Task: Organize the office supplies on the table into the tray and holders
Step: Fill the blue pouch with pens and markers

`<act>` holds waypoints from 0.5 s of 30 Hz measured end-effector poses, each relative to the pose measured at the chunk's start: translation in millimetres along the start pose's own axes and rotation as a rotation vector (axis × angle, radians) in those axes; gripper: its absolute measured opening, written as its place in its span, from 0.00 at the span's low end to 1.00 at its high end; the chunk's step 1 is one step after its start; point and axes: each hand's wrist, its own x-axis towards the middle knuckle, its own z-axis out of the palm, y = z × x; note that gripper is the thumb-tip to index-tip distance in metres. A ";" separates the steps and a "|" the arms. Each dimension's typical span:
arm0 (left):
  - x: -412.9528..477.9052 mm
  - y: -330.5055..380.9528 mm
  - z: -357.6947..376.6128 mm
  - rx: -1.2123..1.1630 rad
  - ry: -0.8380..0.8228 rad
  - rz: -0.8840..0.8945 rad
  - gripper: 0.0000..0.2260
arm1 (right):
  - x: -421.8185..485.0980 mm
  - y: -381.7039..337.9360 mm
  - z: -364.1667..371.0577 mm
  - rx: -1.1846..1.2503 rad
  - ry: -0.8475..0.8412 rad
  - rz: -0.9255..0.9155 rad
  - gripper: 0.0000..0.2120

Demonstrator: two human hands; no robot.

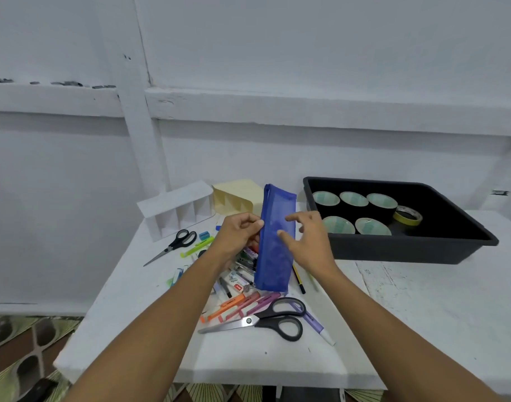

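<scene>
- The left hand (239,231) pinches the left edge of a blue mesh pouch (274,242) between thumb and curled fingers. It holds the pouch on end over the middle of the desk (144,303).
- The right hand (309,239) grasps nothing. Its fingers are spread and relaxed across the face of the pouch, and I cannot tell whether the tips touch the mesh or sit just off it.
- The lower end of the pouch sits in a loose heap of pens and highlighters (239,306). The heap runs from the desk's middle toward the near edge.
- The large scissors (263,319) lie at the near side of the heap. The small scissors (176,245) lie toward the left edge.
- The black tray (393,250) stands at the far right corner. It already holds several tape rolls (354,198).
- The white holder (176,210) and the cream holder (236,195) stand side by side at the far left. No pens are visible in either.
- Step in hand, as I judge it: dealing with the pouch, either emptying it or getting ready to put it away. The sorting of pens has not begun.
- The next move needs the right hand to take a firm hold of the pouch so that it can be carried to the tray or set aside. After that, the pens can be picked out of the tangle in small bunches and stood in the holder compartments.
</scene>
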 end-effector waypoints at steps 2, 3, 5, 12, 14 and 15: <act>0.6 3.0 1.6 -0.003 -0.014 0.011 0.06 | 1.9 -8.3 5.1 0.059 -0.033 -0.003 0.14; 0.8 4.1 1.7 0.001 -0.018 0.009 0.06 | 3.5 -12.8 6.8 0.119 -0.059 0.019 0.14; -0.1 6.1 1.8 -0.003 -0.027 0.003 0.06 | 5.3 -20.3 8.6 0.206 -0.101 0.060 0.11; 2.1 13.7 -13.2 0.199 0.263 0.021 0.09 | 20.1 -8.3 4.5 0.249 -0.040 0.239 0.09; 4.6 12.6 -22.9 0.285 0.325 0.054 0.10 | 20.9 -0.6 -0.4 0.359 -0.042 0.330 0.11; 4.9 11.8 -25.8 0.329 0.331 0.067 0.09 | 20.2 3.6 -1.0 0.395 -0.075 0.382 0.13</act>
